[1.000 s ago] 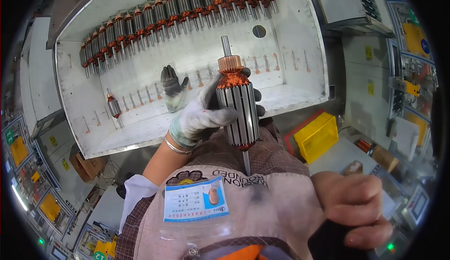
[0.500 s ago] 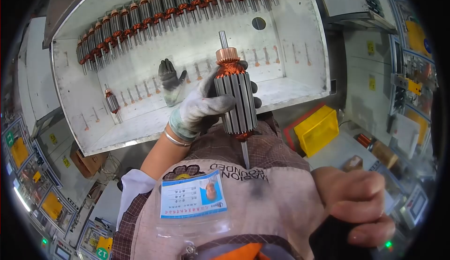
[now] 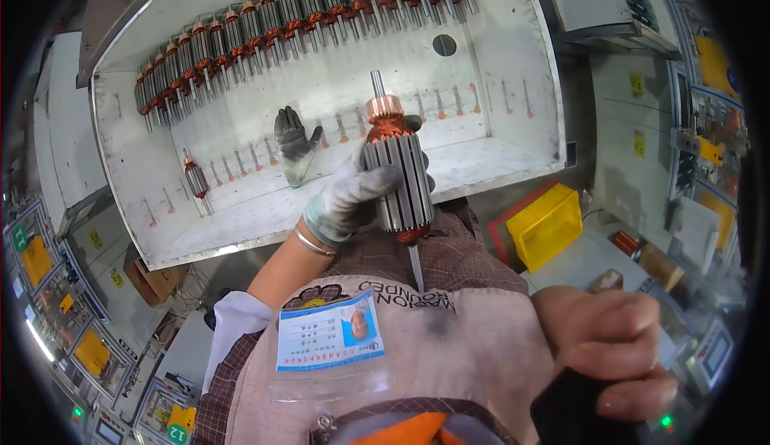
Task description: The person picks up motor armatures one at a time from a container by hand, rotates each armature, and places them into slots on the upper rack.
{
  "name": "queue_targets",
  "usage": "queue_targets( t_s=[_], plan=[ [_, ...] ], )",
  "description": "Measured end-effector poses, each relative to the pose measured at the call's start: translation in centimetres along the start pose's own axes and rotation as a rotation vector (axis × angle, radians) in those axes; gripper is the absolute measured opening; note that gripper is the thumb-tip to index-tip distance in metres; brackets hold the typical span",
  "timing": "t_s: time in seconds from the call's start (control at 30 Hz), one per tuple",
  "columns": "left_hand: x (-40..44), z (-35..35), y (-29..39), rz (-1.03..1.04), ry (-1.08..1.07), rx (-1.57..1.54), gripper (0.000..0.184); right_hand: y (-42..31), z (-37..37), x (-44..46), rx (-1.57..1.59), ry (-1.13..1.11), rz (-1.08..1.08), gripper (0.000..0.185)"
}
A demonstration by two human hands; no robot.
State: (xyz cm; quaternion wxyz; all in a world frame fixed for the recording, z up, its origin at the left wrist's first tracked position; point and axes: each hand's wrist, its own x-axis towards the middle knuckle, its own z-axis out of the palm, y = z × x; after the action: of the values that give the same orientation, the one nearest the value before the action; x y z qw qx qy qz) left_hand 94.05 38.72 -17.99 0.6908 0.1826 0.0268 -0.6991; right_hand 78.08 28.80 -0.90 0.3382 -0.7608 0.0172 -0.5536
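My left hand (image 3: 357,192), in a grey-and-white work glove, is wrapped round the laminated core of a motor armature (image 3: 399,184). The armature stands nearly upright, its copper commutator at the top and its long shaft pointing down toward my apron. At the lower right, close to the camera, is my right hand (image 3: 609,337). It is bare, with the fingers curled against a dark object (image 3: 573,405) that is cut off by the frame edge; its kind cannot be made out. A loose dark-palmed glove (image 3: 297,144) lies in the white box beyond my left hand.
The large white box (image 3: 513,156) holds a row of several armatures (image 3: 273,24) along its far side and a single armature (image 3: 195,176) at left. A yellow bin (image 3: 545,228) stands at right. Workstations line both sides.
The armature and my left hand have moved slightly down and to the left in view. My right hand keeps its curled pose.
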Motion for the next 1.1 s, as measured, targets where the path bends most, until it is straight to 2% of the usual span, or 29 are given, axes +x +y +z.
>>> queue_targets(
  t_s=[0.1,0.23,0.3,0.37,0.5,0.57,0.7,0.77,0.83,0.87,1.0,1.03,1.1],
  plan=[
    [0.0,0.4,0.2,-0.074,-0.002,-0.132,0.077,0.4,-0.2,0.3,0.011,-0.017,-0.018,0.029],
    [0.5,-0.2,0.8,-0.079,0.017,0.009,0.078,1.4,0.3,1.0,0.006,-0.019,-0.034,0.030],
    [2.0,-2.1,2.0,0.019,0.070,0.163,0.074,2.0,1.0,1.2,-0.022,0.022,-0.041,0.031],
    [3.8,-3.8,4.9,0.061,0.168,0.320,0.067,2.5,1.4,1.6,-0.046,0.037,-0.033,0.032],
    [11.1,-8.2,10.9,0.220,0.600,0.697,0.059,3.5,1.9,2.3,-0.062,0.009,0.020,0.031],
    [16.5,-14.8,13.9,0.221,0.688,0.903,0.073,4.0,2.1,2.1,-0.040,0.045,0.048,0.029],
    [24.3,-19.2,18.8,0.174,0.838,1.270,0.095,5.0,2.4,1.4,-0.063,0.100,0.083,0.026],
    [27.4,-21.8,20.2,0.110,0.977,1.375,0.094,5.8,2.1,2.5,-0.165,0.085,0.164,0.026],
    [28.4,-18.1,20.6,0.012,1.089,1.493,0.094,5.3,2.8,1.9,-0.285,0.112,0.195,0.025],
    [29.4,-19.2,20.9,0.073,1.116,1.599,0.092,5.2,3.2,1.6,-0.334,0.124,0.205,0.025],
    [28.6,-19.0,20.0,0.184,0.995,1.675,0.083,5.8,3.5,1.9,-0.369,0.097,0.245,0.023],
    [27.8,-20.1,19.8,0.288,1.004,1.611,0.077,5.6,3.5,1.9,-0.355,0.082,0.239,0.023],
    [25.0,-21.4,19.4,0.395,0.820,1.316,0.072,5.2,3.5,1.5,-0.330,0.077,0.219,0.022]
  ],
)
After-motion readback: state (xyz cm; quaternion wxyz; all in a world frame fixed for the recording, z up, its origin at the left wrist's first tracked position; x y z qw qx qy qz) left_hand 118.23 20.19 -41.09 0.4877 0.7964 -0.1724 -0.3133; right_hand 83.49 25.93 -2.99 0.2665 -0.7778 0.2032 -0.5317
